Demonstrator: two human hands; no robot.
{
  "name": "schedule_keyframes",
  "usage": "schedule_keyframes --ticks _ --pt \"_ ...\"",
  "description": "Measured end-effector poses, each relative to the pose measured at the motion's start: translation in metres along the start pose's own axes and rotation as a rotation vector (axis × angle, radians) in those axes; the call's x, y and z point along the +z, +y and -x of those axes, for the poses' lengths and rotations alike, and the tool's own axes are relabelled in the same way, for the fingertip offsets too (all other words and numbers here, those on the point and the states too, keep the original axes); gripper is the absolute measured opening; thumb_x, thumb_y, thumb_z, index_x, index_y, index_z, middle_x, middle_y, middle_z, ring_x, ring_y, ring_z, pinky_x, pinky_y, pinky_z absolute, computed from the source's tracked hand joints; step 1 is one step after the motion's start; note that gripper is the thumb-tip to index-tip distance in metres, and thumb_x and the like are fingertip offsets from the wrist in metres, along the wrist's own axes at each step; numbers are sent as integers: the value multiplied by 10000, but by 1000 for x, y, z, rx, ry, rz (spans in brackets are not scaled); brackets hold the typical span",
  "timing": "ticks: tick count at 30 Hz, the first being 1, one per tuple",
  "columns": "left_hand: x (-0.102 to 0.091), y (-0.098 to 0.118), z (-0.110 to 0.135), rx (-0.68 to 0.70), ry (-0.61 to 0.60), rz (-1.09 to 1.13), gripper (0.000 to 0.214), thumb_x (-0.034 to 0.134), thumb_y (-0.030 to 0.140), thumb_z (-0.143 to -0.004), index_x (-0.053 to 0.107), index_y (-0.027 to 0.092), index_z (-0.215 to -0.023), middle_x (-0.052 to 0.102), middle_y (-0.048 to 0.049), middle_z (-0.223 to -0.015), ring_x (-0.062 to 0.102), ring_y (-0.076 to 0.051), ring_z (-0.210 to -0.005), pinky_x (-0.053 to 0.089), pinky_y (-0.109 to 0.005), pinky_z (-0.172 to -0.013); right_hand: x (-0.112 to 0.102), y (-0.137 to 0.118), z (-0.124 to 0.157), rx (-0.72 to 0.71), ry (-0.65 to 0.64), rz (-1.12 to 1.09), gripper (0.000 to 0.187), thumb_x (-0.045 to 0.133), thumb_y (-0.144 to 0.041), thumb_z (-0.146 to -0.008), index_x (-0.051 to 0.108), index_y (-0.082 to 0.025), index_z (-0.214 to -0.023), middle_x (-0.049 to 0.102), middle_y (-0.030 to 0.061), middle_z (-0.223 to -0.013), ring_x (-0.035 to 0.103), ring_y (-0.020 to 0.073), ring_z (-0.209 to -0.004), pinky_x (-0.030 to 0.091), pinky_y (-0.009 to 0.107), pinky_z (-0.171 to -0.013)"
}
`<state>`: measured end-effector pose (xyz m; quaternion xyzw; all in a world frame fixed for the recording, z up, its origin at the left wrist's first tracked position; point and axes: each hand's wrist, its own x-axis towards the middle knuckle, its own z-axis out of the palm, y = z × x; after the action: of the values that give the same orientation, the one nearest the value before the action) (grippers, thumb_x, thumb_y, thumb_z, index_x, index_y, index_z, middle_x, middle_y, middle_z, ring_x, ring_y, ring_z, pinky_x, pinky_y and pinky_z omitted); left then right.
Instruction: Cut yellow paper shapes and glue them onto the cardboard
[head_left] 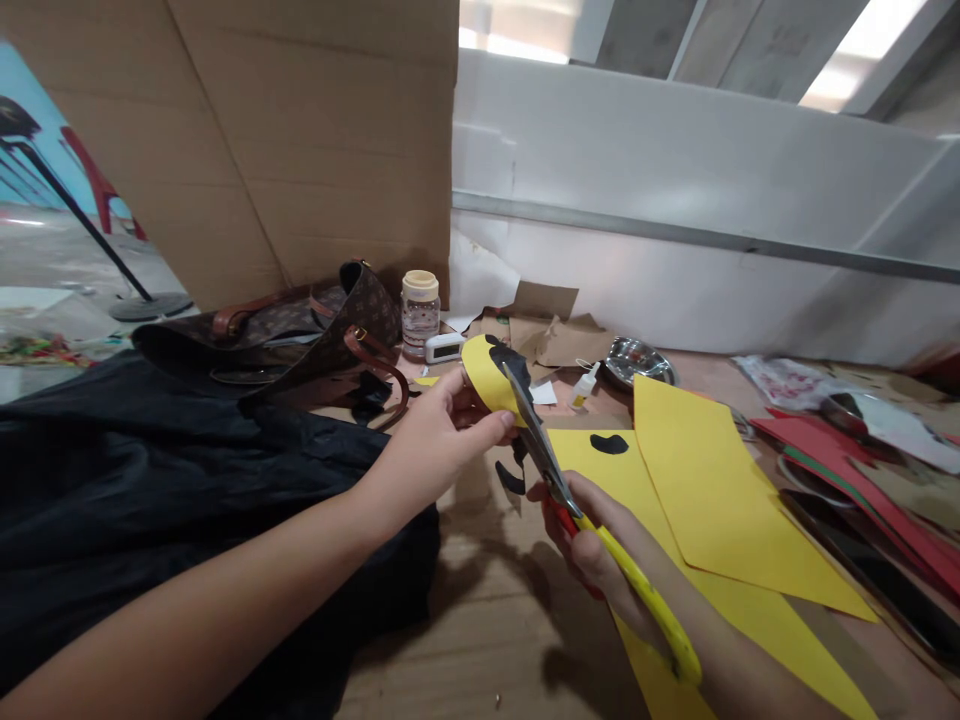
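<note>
— Two hands in the head view; what has each got?

— Left hand (439,432) pinches a small yellow cutout (484,378) between thumb and fingers. It is held up off the table (480,620), in front of the bag (315,330), and a black patch sits on its top edge. Right hand (600,548) has its fingers curled through the handles of the scissors (544,455). The blades point up and away and meet the cutout just beside the left thumb.

— And around them?

— Yellow sheets (712,490) lie under the right wrist, one with a black spot (609,443). A black cloth (150,500) covers the table's left side. A jar (420,312), a glue bottle (583,385) and a metal dish (637,360) stand further back.

— What could go wrong?

— My worry is the thumb. It sits so near the blades that a snip taken too deep could nick it. The cutout is small and gripped at one side only, so I think it may twist between the blades and let the cut wander into the black patch. Black scraps (510,478) just below it could slip onto the cloth and be hard to spot there.
</note>
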<state>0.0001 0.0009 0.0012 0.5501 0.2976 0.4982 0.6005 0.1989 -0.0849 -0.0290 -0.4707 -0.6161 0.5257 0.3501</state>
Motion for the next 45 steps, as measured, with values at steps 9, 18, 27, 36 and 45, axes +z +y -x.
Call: schedule_keyframes --ticks 9,18,27,36,45 --pt "0 0 0 6 3 13 339 782 188 -805 641 161 -1112 760 -48 -1053 721 -159 -918 599 -230 -754 0 -2 0 0 6 -8 770 553 -836 -831 532 -162 -1202 364 -61 -712 211 78 -537 132 246 -472" --pt "-1 -2 -1 27 4 1 293 750 233 -839 646 159 -1103 752 -58 -1061 731 -172 -899 626 -258 -759 0 -3 1 12 22 5 782 561 -839 -822 550 -157 -1204 395 -48 -739 234 75 -546 140 245 -482" --pt "-4 -5 -2 42 8 -18 324 730 352 -878 673 136 -1114 756 -73 -1065 726 -169 -863 637 -280 -782 -2 6 -2 -16 -6 -29 777 577 -836 -813 550 -155 -1187 397 -61 -709 231 59 -512 155 223 -448" --pt "-3 -6 -1 17 17 11 367 742 370 -870 677 134 -1143 744 -101 -1157 725 -195 -929 637 -319 -823 0 6 -2 -8 -7 -80 777 603 -830 -802 545 -156 -1186 372 -69 -704 208 61 -521 136 230 -453" --pt "-3 -6 0 -7 19 36 366 741 368 -866 675 134 -1141 743 -110 -1172 731 -207 -960 633 -327 -840 1 2 -1 17 -18 -109 745 625 -813 -804 538 -170 -1170 365 -77 -680 185 58 -503 125 231 -438"
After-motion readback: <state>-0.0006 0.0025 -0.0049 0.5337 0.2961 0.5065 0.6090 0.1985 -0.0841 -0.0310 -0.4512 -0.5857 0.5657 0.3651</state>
